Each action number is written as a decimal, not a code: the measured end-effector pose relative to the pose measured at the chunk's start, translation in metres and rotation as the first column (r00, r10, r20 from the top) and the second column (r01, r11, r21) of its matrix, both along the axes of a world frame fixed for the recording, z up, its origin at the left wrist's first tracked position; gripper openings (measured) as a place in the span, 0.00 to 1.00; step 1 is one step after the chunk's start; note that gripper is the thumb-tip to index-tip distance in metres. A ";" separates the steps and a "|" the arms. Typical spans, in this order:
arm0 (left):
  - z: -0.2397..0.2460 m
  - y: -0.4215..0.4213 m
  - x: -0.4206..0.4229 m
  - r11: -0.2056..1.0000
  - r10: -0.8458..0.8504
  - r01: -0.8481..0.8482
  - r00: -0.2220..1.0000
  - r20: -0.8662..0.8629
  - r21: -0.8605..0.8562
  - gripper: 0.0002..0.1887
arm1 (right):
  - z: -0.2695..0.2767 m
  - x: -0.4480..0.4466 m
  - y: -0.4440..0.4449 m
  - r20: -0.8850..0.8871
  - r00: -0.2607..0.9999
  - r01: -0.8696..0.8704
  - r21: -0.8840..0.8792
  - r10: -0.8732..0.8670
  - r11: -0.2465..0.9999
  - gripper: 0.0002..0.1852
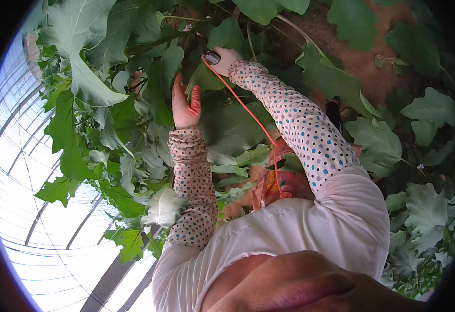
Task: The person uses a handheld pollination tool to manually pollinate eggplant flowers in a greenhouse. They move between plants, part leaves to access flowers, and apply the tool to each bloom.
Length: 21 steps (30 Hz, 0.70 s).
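My right hand [227, 60] is closed around a small silver-grey handheld tool [212, 57] with a dark front end. An orange-red cord [247, 107] leads from the tool down to my waist. Left of it, my left hand [186, 105] is raised among the leaves with its thumb apart from the fingers and nothing visible in it. A broad eggplant leaf [171, 64] hangs at its fingertips and partly hides them. Small pale purple flowers [187, 28] show beyond both hands. What the tool's tip touches is hidden in shade.
Dense eggplant foliage [114, 117] stands on the left, with more leaves [430, 107] at right. Brown soil [391, 43] shows between the rows. A reddish bag [278, 179] hangs at my waist. Beyond the plants rises a greenhouse wall with curved ribs [36, 222].
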<state>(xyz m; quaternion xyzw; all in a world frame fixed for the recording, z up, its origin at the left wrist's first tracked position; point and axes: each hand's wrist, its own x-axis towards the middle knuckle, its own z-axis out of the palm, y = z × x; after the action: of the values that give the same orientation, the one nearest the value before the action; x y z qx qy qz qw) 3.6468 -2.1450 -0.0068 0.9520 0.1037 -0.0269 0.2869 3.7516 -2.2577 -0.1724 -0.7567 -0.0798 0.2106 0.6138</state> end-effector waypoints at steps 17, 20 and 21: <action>-0.020 -0.224 0.231 0.978 -0.120 0.162 0.952 0.280 -0.130 0.31 | 0.209 -0.029 -0.332 0.003 0.975 0.203 0.406 -0.223 0.891 0.26; -0.068 -0.265 0.245 0.832 -0.114 0.173 0.983 0.142 -0.527 0.25 | 0.207 0.025 -0.342 0.280 0.922 0.166 0.341 -0.268 0.925 0.27; -0.077 -0.274 0.249 0.784 -0.061 0.089 0.996 0.066 -0.614 0.24 | 0.205 0.040 -0.347 0.292 0.920 0.150 0.351 -0.261 0.924 0.27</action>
<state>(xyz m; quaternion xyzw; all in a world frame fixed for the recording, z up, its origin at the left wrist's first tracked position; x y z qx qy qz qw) 3.8953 -2.4192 -0.0835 0.8100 0.0451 -0.0504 0.5825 3.7918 -2.6045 0.0325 -0.6751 -0.1347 -0.0027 0.7253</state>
